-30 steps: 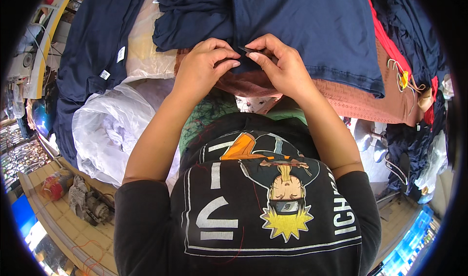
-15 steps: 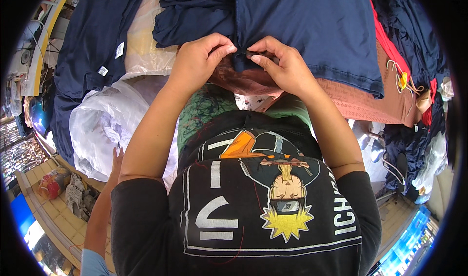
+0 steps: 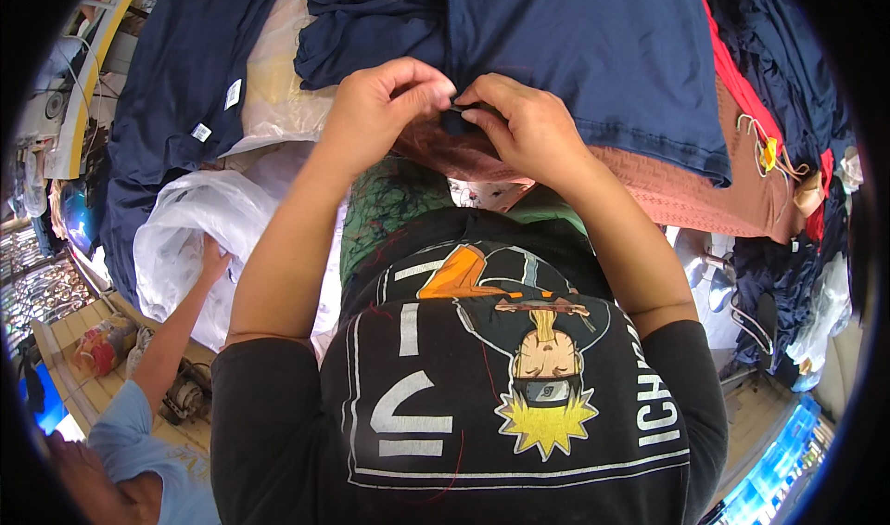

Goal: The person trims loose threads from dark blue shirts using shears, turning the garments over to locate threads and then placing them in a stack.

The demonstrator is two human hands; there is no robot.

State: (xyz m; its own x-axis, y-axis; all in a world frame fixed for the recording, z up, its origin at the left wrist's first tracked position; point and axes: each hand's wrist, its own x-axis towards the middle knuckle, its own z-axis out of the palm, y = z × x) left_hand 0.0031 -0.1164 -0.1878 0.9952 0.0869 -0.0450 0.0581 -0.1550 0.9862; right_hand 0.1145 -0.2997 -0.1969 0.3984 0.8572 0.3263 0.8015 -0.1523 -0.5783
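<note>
A navy garment (image 3: 575,52) lies spread in front of me, its seam and near edge reaching the spot between my hands. My left hand (image 3: 385,108) pinches the garment's edge at the seam with thumb and fingers. Close beside it, almost touching, my right hand (image 3: 524,121) is closed in a pinch. A small dark piece shows between the fingertips; whether it is cloth or a small tool I cannot tell. Beneath the garment, a brown patterned cloth (image 3: 686,186) hangs over the near edge.
Bunched navy cloth (image 3: 371,24) lies left of the seam; more labelled navy garments (image 3: 176,70) hang farther left. Beside my left arm, another person's hand (image 3: 215,254) reaches into a translucent white plastic bag (image 3: 171,224). A red strip (image 3: 742,84) and tied cords (image 3: 774,154) are at right.
My right hand has shifted slightly left, nearer my left hand. At lower left, the other person has leaned into view, their hand moving up into the plastic bag.
</note>
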